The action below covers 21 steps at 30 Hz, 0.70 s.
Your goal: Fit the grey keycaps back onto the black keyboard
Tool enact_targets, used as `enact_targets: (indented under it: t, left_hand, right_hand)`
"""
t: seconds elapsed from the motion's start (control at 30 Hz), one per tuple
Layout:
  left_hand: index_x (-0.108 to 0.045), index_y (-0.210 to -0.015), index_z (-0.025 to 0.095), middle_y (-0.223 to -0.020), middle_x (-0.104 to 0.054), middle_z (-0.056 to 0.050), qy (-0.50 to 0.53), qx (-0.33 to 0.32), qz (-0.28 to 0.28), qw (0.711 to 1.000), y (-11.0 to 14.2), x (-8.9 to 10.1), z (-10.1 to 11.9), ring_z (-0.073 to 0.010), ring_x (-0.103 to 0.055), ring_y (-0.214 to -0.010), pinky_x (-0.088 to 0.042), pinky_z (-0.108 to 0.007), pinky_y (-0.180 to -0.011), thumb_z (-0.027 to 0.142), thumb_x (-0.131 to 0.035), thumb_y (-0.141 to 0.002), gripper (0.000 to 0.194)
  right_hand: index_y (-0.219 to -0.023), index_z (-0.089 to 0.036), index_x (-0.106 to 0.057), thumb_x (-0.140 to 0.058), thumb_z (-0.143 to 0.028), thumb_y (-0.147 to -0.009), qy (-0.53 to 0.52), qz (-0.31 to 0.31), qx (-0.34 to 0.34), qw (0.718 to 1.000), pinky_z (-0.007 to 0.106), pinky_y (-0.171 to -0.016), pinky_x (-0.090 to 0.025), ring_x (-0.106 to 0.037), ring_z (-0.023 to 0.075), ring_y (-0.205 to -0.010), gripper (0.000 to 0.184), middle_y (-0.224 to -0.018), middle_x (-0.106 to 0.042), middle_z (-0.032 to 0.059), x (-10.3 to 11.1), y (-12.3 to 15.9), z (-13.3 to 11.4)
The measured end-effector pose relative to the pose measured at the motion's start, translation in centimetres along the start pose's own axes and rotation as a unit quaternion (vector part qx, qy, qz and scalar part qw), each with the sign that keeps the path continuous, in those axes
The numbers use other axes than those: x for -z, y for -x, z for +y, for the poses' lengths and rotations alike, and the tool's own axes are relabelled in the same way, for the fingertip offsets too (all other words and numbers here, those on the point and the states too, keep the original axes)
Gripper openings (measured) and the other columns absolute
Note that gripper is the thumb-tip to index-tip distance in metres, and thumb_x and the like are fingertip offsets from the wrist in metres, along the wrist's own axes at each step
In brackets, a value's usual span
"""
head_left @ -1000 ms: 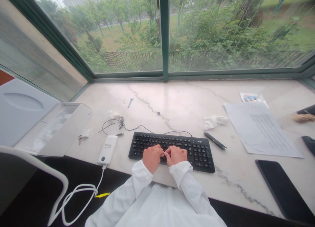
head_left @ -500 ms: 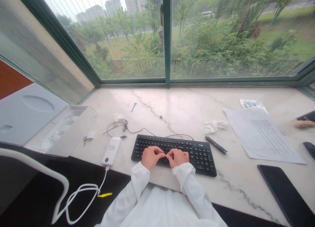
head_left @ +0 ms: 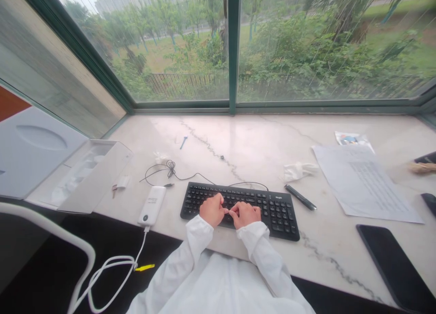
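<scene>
A black keyboard [head_left: 279, 218] lies on the marble-patterned counter in front of me. My left hand [head_left: 212, 209] rests over its middle keys, fingers bent downward and thumb pointing inward. Beside it, my right hand [head_left: 244, 214] is curved over the keys right of the middle, its thumb nearly meeting the left one. Neither hand shows anything held. The fingertips are partly hidden beneath the knuckles. From the keyboard's back edge runs a thin black cable [head_left: 194, 175], bundled at the left and ending in a plug beside a white power bank [head_left: 152, 206].
To the right lie a black pen [head_left: 301, 197], crumpled clear plastic [head_left: 299, 171], a printed sheet [head_left: 361, 182] and a dark phone [head_left: 395, 264]. At left stands an open white box [head_left: 98, 178]. A white cable [head_left: 112, 262] hangs below the counter. Windows [head_left: 235, 51] close off the back.
The left hand has lifted slightly and shifted right, its index finger raised. The right hand stays almost in place over the keys. The whole view has tilted down a little.
</scene>
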<state>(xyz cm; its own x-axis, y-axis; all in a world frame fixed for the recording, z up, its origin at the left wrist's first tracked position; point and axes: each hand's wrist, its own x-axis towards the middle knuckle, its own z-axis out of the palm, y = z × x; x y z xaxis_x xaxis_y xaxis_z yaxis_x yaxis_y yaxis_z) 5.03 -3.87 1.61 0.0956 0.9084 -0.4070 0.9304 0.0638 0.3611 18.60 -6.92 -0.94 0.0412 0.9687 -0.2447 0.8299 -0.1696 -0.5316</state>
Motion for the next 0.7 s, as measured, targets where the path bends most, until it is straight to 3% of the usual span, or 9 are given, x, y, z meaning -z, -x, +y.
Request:
enact_targets:
  t: [0.37,0.7]
  left_hand:
    - [-0.048,-0.08,0.023,-0.072,-0.065,0.008,0.056,-0.026,-0.016,0.998,-0.69,-0.35,-0.87,-0.0114,-0.059,-0.07,-0.031,-0.021,-0.055,0.03,-0.067,-0.07,0.022]
    - [-0.053,-0.081,0.024,-0.075,-0.066,0.007,0.062,-0.005,-0.014,0.998,-0.18,-0.18,-0.57,-0.0119,-0.06,-0.075,-0.034,-0.021,-0.058,0.032,-0.067,-0.071,0.019]
  right_hand:
    - [-0.068,-0.023,-0.061,-0.061,-0.025,-0.076,0.013,-0.016,-0.013,1.0,0.031,-0.074,-0.02,-0.052,0.0143,-0.08,0.008,-0.075,-0.062,-0.0027,0.25,-0.27,-0.57]
    - [-0.068,-0.023,-0.061,-0.06,-0.024,-0.076,0.013,-0.015,-0.01,1.0,0.032,-0.074,-0.02,-0.052,0.0148,-0.08,0.008,-0.075,-0.062,-0.002,0.05,-0.32,-0.38]
